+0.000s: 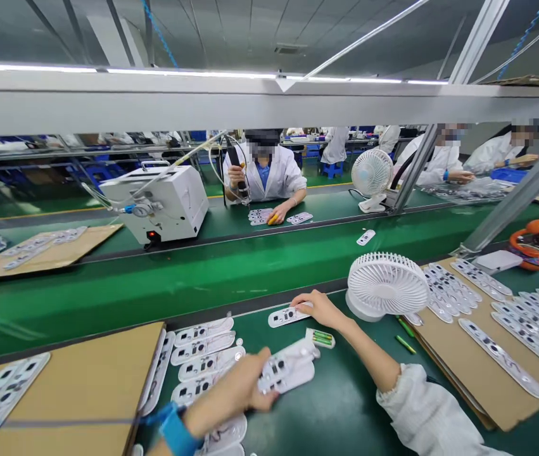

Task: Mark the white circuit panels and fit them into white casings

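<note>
My left hand (250, 383), with a blue wrist strap, is closed on a small stack of white panels (288, 367) with black parts on them. My right hand (314, 307) reaches to the far edge of the green table, its fingers on the end of a single white panel (282, 316). Between my hands, a white battery holder (320, 338) with green batteries lies on the table. Left of the held stack, more white panels (207, 346) are laid in a column, partly hidden under my left forearm.
A white fan (387, 285) stands beyond my right forearm. Cardboard sheets (93, 380) with panels flank both sides. Past the green conveyor (250, 269), a person (264, 171) in a white coat works beside a white machine (159, 202). Loose batteries (405, 344) lie right.
</note>
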{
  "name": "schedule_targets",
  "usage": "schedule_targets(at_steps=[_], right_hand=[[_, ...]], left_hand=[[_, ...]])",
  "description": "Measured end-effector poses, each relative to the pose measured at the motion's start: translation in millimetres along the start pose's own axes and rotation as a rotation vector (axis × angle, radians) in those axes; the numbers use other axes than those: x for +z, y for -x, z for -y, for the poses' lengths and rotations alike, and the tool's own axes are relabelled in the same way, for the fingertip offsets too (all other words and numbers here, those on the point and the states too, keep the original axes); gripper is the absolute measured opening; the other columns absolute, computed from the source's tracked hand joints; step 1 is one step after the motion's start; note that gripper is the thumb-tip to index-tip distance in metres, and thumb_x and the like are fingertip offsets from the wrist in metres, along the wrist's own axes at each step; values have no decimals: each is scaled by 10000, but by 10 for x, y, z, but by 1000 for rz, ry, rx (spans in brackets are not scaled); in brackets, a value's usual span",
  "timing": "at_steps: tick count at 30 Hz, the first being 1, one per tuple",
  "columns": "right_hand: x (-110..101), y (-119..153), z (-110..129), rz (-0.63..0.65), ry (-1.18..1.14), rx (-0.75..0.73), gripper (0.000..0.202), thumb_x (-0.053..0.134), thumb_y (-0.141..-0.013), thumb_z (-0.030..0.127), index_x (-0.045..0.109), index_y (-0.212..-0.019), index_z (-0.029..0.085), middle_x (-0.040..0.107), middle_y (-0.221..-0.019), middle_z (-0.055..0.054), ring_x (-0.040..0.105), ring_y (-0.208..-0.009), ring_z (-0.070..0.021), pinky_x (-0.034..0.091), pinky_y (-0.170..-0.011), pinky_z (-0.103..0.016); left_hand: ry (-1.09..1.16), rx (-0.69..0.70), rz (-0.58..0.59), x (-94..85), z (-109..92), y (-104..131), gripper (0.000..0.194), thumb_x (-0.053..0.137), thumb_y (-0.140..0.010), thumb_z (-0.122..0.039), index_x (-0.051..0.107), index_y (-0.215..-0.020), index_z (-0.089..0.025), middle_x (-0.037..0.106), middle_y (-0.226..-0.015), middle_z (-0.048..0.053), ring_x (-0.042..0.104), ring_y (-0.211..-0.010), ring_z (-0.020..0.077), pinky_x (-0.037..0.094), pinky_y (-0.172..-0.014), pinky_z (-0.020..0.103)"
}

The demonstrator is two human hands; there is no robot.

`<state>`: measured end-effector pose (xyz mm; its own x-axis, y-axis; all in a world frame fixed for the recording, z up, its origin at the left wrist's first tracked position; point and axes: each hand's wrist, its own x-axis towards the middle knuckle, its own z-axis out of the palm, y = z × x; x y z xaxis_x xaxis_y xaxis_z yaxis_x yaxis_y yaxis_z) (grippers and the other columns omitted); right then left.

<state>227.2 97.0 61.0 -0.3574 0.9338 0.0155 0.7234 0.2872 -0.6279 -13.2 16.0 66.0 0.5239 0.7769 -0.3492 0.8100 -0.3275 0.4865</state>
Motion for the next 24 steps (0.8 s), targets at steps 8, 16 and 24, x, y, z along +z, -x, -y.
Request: schedule_targets(at_steps=[8,16,24], right_hand=[[297,517,-89,-193,34,90,183,659,-845,239,664,-1027,243,658,-1075,-56,568,-1006,-245,414,-855,-355],[296,1015,-301,-415,146,255,193,583,-869,203,608,-1056,164,591,-1036,-135,528,-983,-316,404,-824,-431],[271,1051,31,-349,21,-13,122,571,-912,254,656,-999,251,659,-1035,-36,571,-1038,-211,437,-926,-324]], left_hand=[[39,-17,-294,900,-447,292,282,556,-833,-301,588,-1113,-302,593,-1097,106,568,-981,306,487,-801,428],[124,-53,-498,1024,-356,291,348,528,-869,-378,602,-1204,-317,584,-1040,96,556,-931,296,497,-796,443],[0,-53,-653,769,-417,4,362,360,-957,-347,685,-1084,-251,607,-983,102,575,-868,261,517,-755,401]])
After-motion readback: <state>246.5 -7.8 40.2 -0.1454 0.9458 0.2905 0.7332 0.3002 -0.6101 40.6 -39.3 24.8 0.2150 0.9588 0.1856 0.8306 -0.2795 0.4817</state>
